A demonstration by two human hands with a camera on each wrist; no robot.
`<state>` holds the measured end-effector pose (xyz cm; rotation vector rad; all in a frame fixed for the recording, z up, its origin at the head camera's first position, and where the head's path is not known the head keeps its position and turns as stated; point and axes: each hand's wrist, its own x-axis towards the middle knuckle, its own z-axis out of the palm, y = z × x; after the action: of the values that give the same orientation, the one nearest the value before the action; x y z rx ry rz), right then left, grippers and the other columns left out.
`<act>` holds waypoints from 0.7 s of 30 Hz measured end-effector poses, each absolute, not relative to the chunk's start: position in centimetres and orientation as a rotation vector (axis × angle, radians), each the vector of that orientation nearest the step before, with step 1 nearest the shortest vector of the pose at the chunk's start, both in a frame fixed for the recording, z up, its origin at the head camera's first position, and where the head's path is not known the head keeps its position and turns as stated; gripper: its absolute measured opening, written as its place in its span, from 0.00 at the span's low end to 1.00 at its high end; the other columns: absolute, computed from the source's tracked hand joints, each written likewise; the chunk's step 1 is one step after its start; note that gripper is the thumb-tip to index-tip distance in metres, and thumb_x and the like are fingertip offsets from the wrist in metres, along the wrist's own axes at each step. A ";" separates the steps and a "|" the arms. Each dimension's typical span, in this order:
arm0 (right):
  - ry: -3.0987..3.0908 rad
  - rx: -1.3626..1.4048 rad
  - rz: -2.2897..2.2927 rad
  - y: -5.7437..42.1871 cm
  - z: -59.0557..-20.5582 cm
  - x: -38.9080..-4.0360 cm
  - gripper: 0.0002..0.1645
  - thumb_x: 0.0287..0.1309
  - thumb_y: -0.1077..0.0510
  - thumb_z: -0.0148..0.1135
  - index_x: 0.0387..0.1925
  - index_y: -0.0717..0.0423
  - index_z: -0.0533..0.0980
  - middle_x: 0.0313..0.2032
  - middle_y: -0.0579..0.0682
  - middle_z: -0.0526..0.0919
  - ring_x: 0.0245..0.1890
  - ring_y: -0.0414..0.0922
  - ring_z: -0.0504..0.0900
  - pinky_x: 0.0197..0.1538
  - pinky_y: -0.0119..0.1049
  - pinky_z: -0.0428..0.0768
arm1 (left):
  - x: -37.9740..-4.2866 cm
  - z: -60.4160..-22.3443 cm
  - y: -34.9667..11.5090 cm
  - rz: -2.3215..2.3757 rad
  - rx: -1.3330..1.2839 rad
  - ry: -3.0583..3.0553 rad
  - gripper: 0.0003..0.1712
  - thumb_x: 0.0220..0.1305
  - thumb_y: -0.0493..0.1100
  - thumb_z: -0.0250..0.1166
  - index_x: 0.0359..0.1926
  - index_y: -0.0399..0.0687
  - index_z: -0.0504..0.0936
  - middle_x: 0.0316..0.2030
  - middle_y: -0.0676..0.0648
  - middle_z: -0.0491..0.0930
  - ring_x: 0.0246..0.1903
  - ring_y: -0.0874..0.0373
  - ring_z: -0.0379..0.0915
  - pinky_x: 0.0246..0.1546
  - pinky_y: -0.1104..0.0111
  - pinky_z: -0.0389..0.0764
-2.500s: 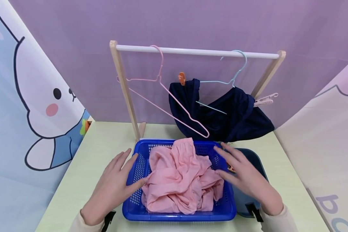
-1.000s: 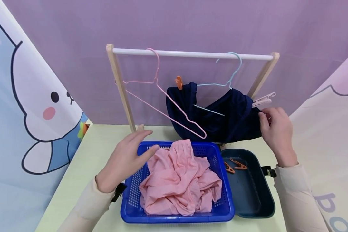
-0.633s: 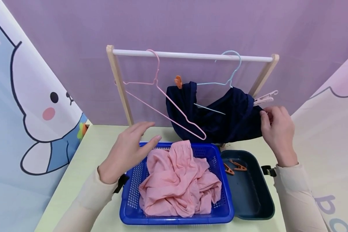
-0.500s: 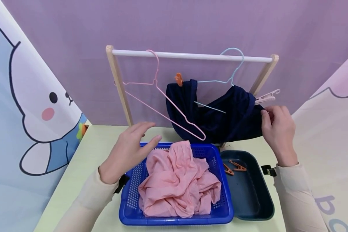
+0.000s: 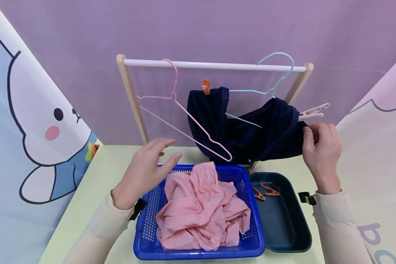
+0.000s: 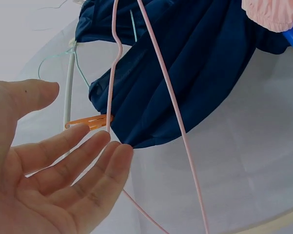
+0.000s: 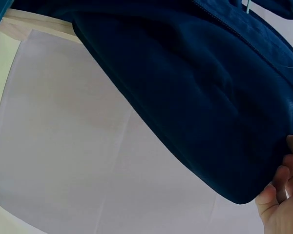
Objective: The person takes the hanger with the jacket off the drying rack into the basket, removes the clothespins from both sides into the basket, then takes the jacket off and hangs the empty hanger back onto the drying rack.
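At the right, my right hand pinches the edge of a navy cloth garment between thumb and fingers. The garment hangs on a light blue hanger, whose hook loops over the rack's white bar. An orange clothespin grips its left side, a pale pink clothespin its right. My left hand hovers at the basket's back left, fingers extended and holding nothing; in the left wrist view its fingertips overlap a pink hanger. That hanger has no cloth on it.
A blue basket with a crumpled pink garment stands in front of the wooden-legged rack. Beside it, a dark green tray holds orange clothespins. A purple curtain hangs behind.
My right hand has gone from over the basket to the navy garment's right edge and pinched it. The garment and blue hanger have since shifted right. My left hand has moved up and inward.
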<state>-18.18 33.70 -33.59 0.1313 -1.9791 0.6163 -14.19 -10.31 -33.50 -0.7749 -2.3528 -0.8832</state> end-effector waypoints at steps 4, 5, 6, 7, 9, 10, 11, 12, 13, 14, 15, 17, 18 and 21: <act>-1.981 0.113 0.624 34.4 -34.2 -17.5 0.06 0.63 0.65 0.62 0.35 0.69 0.79 0.29 0.59 0.71 0.30 0.35 0.66 0.34 0.28 0.58 | -14.7 -33.1 -10.1 -0.905 -0.798 -2.267 0.22 0.65 0.44 0.70 0.56 0.38 0.81 0.51 0.42 0.82 0.46 0.50 0.80 0.41 0.60 0.86; -1.981 0.104 0.623 34.6 -34.4 -17.3 0.07 0.63 0.65 0.62 0.36 0.69 0.79 0.29 0.59 0.71 0.31 0.30 0.64 0.33 0.28 0.58 | -14.8 -32.9 -10.0 -0.908 -0.801 -2.251 0.22 0.65 0.43 0.71 0.56 0.38 0.81 0.51 0.42 0.82 0.46 0.51 0.81 0.41 0.60 0.86; -1.978 0.099 0.623 34.8 -34.5 -17.0 0.08 0.63 0.64 0.61 0.36 0.69 0.79 0.29 0.59 0.71 0.32 0.27 0.63 0.33 0.28 0.58 | -15.0 -32.8 -10.0 -0.911 -0.803 -2.235 0.21 0.64 0.42 0.71 0.56 0.38 0.81 0.50 0.42 0.82 0.45 0.51 0.81 0.41 0.60 0.86; -1.974 0.095 0.620 35.1 -34.7 -16.7 0.09 0.64 0.63 0.61 0.36 0.69 0.79 0.29 0.59 0.72 0.33 0.25 0.62 0.33 0.28 0.58 | -15.2 -32.6 -9.9 -0.913 -0.805 -2.219 0.21 0.64 0.42 0.71 0.56 0.38 0.81 0.50 0.41 0.82 0.44 0.52 0.82 0.41 0.60 0.86; -1.957 0.100 0.616 35.6 -34.9 -16.1 0.12 0.64 0.61 0.60 0.36 0.70 0.79 0.29 0.60 0.72 0.33 0.23 0.62 0.33 0.27 0.58 | -15.6 -32.1 -9.6 -0.921 -0.810 -2.187 0.21 0.64 0.41 0.71 0.56 0.37 0.81 0.50 0.41 0.82 0.44 0.52 0.82 0.42 0.61 0.86; -1.947 0.104 0.615 35.9 -35.0 -15.8 0.13 0.64 0.61 0.59 0.36 0.71 0.79 0.28 0.58 0.72 0.34 0.23 0.62 0.34 0.25 0.58 | -15.9 -31.9 -9.4 -0.925 -0.814 -2.169 0.21 0.65 0.40 0.71 0.56 0.38 0.81 0.50 0.41 0.82 0.43 0.53 0.82 0.42 0.61 0.86; -1.936 0.107 0.618 36.2 -35.1 -15.5 0.13 0.64 0.61 0.59 0.36 0.71 0.79 0.27 0.54 0.72 0.33 0.23 0.63 0.34 0.24 0.59 | -16.1 -31.7 -9.2 -0.932 -0.819 -2.150 0.21 0.65 0.40 0.70 0.57 0.37 0.81 0.51 0.41 0.82 0.43 0.53 0.83 0.42 0.62 0.86; -1.926 0.110 0.621 36.5 -35.1 -15.2 0.12 0.63 0.61 0.59 0.35 0.71 0.79 0.27 0.49 0.72 0.33 0.23 0.63 0.35 0.23 0.59 | -16.4 -31.5 -8.9 -0.939 -0.825 -2.130 0.21 0.65 0.40 0.70 0.57 0.37 0.81 0.51 0.41 0.82 0.43 0.54 0.82 0.42 0.62 0.86; -1.919 0.115 0.621 36.7 -35.2 -14.9 0.11 0.63 0.62 0.59 0.35 0.71 0.79 0.27 0.44 0.71 0.33 0.23 0.64 0.35 0.22 0.59 | -16.6 -31.3 -8.6 -0.952 -0.833 -2.108 0.21 0.65 0.40 0.70 0.57 0.37 0.81 0.51 0.41 0.82 0.43 0.54 0.82 0.42 0.62 0.86; -1.911 0.119 0.628 36.9 -35.2 -14.6 0.10 0.62 0.63 0.60 0.35 0.71 0.79 0.28 0.38 0.70 0.33 0.23 0.64 0.35 0.21 0.60 | -16.9 -31.1 -8.3 -0.961 -0.841 -2.089 0.21 0.65 0.39 0.70 0.57 0.36 0.81 0.52 0.41 0.82 0.44 0.54 0.82 0.42 0.62 0.86; -1.905 0.118 0.634 37.2 -35.2 -14.3 0.09 0.61 0.64 0.60 0.35 0.71 0.79 0.29 0.33 0.68 0.33 0.23 0.64 0.35 0.21 0.59 | -17.1 -30.9 -8.0 -0.969 -0.852 -2.069 0.21 0.65 0.39 0.70 0.57 0.36 0.81 0.52 0.41 0.82 0.44 0.54 0.82 0.42 0.62 0.86; -1.889 0.116 0.642 37.4 -35.2 -13.7 0.10 0.62 0.64 0.60 0.35 0.72 0.79 0.32 0.27 0.66 0.33 0.22 0.64 0.36 0.20 0.59 | -17.5 -30.7 -7.2 -0.981 -0.878 -2.037 0.21 0.65 0.38 0.70 0.57 0.35 0.81 0.52 0.40 0.81 0.46 0.53 0.81 0.42 0.63 0.86; -1.878 0.116 0.645 37.4 -35.1 -13.4 0.10 0.61 0.64 0.60 0.34 0.72 0.79 0.32 0.27 0.66 0.34 0.22 0.64 0.36 0.20 0.59 | -17.6 -30.6 -6.9 -0.988 -0.891 -2.025 0.21 0.64 0.38 0.70 0.57 0.35 0.81 0.51 0.40 0.81 0.47 0.53 0.80 0.42 0.63 0.86; -1.831 0.115 0.657 37.0 -34.7 -12.5 0.12 0.61 0.64 0.60 0.34 0.75 0.79 0.31 0.27 0.66 0.35 0.23 0.64 0.38 0.20 0.58 | -18.0 -30.4 -5.7 -0.989 -0.938 -2.014 0.21 0.65 0.38 0.70 0.57 0.34 0.80 0.52 0.39 0.81 0.45 0.53 0.81 0.42 0.64 0.86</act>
<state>-12.52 37.05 -34.73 0.1153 -1.8305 0.6568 -17.97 -5.71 -30.43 -0.9378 -2.0139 -0.9893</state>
